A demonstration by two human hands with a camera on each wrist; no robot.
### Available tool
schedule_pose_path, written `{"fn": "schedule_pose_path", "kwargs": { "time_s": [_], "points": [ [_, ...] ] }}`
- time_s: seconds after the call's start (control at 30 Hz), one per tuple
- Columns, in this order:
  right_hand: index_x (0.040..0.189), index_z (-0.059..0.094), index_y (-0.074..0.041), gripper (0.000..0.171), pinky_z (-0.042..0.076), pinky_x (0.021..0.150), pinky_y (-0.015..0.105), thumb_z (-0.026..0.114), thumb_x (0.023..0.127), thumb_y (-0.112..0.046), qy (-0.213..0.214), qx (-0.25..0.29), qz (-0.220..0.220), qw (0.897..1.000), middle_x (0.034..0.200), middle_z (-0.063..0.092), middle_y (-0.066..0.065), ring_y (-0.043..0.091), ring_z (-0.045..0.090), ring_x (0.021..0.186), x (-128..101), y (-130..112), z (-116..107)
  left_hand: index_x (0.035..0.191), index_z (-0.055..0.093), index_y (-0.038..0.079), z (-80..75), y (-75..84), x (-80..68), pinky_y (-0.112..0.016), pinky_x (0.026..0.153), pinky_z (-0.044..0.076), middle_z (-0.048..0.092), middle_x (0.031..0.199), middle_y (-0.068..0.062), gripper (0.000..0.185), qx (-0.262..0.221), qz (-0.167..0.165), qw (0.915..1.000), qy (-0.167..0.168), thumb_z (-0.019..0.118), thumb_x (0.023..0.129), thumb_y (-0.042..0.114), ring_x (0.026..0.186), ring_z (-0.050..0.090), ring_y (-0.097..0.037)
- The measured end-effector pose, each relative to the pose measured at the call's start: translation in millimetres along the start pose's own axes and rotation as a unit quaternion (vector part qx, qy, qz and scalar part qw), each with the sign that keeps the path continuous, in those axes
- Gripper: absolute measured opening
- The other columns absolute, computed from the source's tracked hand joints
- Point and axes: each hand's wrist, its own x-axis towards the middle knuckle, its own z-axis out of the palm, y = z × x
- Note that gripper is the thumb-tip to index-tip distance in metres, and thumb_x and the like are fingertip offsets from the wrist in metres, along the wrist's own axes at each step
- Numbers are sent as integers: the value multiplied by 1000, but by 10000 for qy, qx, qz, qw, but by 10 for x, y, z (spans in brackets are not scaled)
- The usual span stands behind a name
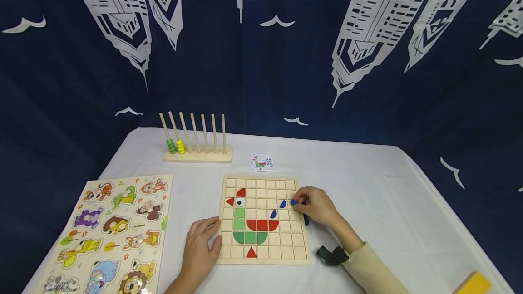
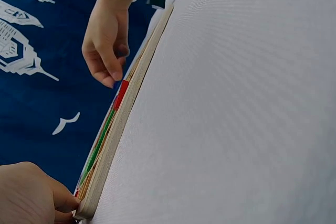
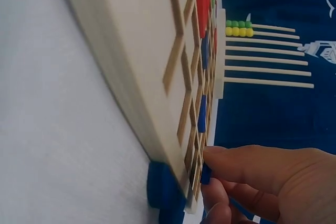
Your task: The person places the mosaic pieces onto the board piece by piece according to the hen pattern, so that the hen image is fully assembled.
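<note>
A wooden grid board point(image 1: 286, 253) lies on the white table with red, green and blue pieces set in a bird-like figure. My right hand point(image 1: 316, 204) pinches a blue piece point(image 3: 206, 173) between thumb and fingers at the board's upper right edge. Two blue half-round pieces point(image 1: 283, 203) sit in cells just left of it. More blue pieces point(image 3: 160, 184) lie on the table against the board's right side, partly under the hand in the head view. At the lower left edge my left hand point(image 1: 201, 247) rests with its fingers touching the board's side.
Behind the board lies a small pattern card point(image 1: 262, 162) with a coloured bird. A peg rack point(image 1: 198, 156) with green and yellow beads stands at the back left. An animal puzzle board point(image 1: 135, 212) takes up the left side. A yellow block point(image 1: 474, 283) is at the near right corner.
</note>
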Motion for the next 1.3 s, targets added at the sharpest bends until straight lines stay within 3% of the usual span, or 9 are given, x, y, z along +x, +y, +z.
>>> {"fn": "schedule_pose_path", "kwargs": {
  "time_s": [0.23,0.5,0.67,1.0,1.3],
  "points": [
    [85,71,-11,9,37,57,22,78,79,-10,95,-103,174,9998,77,60,-3,10,46,63,-45,23,-26,108,69,-10,1,16,2,-42,93,39,69,117,-14,35,27,41,10000,0,75,74,-5,109,55,-28],
    [91,73,-6,10,37,55,23,72,81,-3,734,101,58,9972,80,63,2,12,46,65,-153,158,-318,110,69,-9,-27,23,9,-43,93,39,68,120,-13,35,31,-25,9999,-112,74,76,-5,111,53,-27],
    [93,72,-6,13,37,56,23,71,81,-1,670,41,117,9977,81,63,2,12,46,65,-175,289,-335,110,69,-9,-29,-3,6,-43,93,38,68,119,-13,35,28,-43,10000,-70,74,76,-5,111,53,-28],
    [94,72,-7,17,38,60,23,73,78,-1,231,24,187,9996,79,62,1,12,47,67,-57,485,-162,108,69,-10,2,-27,-20,-43,93,39,69,116,-14,35,66,44,10000,21,75,74,-5,109,55,-28],
    [92,71,-7,13,37,61,25,71,81,0,369,-75,251,9990,78,59,2,13,46,67,-39,466,-139,108,70,-10,13,-13,-8,-40,92,38,69,116,-13,36,53,148,9998,110,76,73,-6,109,55,-27]
  ]
}}
